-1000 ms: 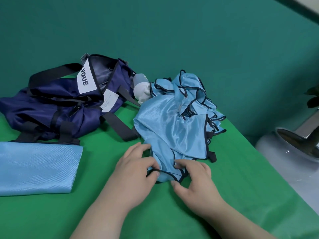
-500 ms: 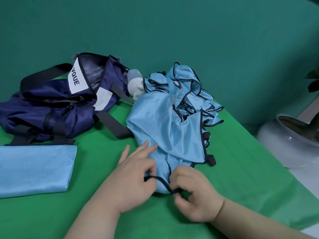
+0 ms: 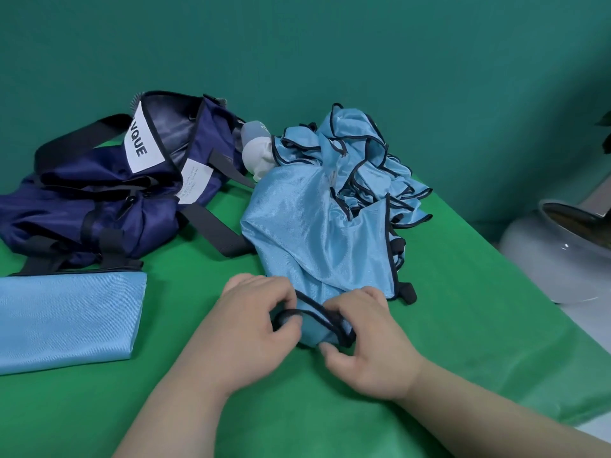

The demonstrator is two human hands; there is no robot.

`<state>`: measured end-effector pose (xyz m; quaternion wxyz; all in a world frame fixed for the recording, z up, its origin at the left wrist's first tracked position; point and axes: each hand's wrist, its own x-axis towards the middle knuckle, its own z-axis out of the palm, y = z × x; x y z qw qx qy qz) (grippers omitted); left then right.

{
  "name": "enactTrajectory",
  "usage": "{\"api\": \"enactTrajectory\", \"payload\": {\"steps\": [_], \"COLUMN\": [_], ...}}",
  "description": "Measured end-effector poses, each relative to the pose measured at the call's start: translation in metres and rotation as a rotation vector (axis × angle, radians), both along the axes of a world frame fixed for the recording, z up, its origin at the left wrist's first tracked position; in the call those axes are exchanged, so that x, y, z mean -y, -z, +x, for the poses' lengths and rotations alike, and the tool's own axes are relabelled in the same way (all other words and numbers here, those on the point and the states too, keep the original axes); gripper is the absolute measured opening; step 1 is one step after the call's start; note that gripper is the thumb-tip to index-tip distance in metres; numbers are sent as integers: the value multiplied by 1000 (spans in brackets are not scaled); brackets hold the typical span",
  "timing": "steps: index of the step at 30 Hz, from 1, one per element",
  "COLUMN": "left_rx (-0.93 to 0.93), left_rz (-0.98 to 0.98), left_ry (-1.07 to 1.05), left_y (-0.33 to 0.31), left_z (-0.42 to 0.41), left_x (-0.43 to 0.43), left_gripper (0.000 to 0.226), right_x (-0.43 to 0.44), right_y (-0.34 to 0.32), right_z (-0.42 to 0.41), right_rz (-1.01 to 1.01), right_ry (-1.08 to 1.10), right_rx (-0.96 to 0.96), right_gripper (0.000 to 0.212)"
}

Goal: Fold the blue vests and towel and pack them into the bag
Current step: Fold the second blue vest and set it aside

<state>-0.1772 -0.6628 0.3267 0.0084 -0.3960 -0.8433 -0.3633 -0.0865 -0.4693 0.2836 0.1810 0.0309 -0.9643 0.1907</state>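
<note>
place: staged indoor recording set, not a lived-in room | backdrop [image 3: 330, 44]: plain teal cloth fills the far side | table [image 3: 463, 292]: covered in bright green cloth | right: white glossy pot [image 3: 542, 259] off the table edge, leaf tip [image 3: 605, 120] of a plant at the frame edge
</note>
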Motion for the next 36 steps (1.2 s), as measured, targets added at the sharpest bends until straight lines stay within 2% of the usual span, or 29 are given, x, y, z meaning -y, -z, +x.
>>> {"api": "enactTrajectory", "payload": {"steps": [3, 10, 21, 27, 32, 36], "left_rx": [101, 52, -16, -35, -38, -42], "left_rz": [96, 185, 196, 159, 178, 199], "left_ry": [-55, -109, -162, -112, -116, -146], "left_y": [-6, -12, -13, -12, -12, -12], "left_z": [4, 5, 3, 1, 0, -2], "left_x": [6, 24, 55, 67, 76, 80], "left_gripper": [18, 28, 41, 37, 19, 21], "right_x": [0, -3, -2, 0, 0, 1], "right_y": [0, 5, 5, 2, 5, 4], "right_z": [-2, -4, -4, -3, -3, -3], "right_rz": [43, -24, -55, -82, -51, -29], "right_ry": [-8, -8, 9, 32, 147, 171], "right_rx": [6, -93, -86, -55, -52, -20], "right_gripper": [25, 6, 9, 8, 14, 14]}}
